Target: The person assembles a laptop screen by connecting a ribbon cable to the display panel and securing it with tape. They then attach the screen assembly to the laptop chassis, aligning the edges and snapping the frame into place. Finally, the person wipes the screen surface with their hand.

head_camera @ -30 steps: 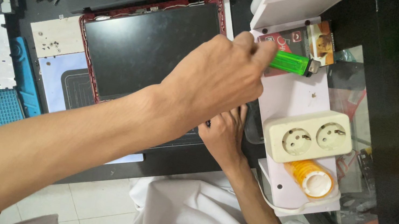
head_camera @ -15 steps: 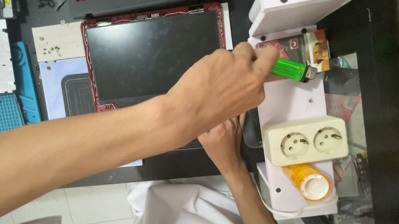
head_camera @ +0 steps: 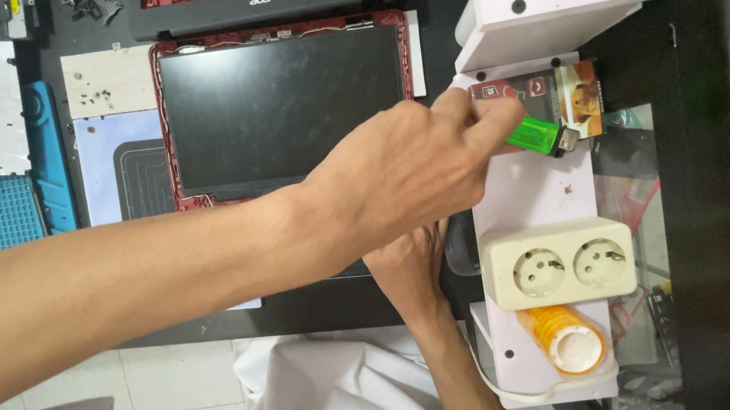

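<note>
Beside the double socket (head_camera: 561,264), my left hand (head_camera: 411,168) has carried its pinched green lighter (head_camera: 537,135) slightly down the white shelf (head_camera: 528,189); right hand's (head_camera: 409,268) grip unclear.

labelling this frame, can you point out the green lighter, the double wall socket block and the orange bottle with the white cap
green plastic lighter (head_camera: 534,134), head view, on its green body
cream double socket block (head_camera: 560,265), head view, between its two outlets
orange bottle with white cap (head_camera: 569,339), head view, on the cap end
</note>
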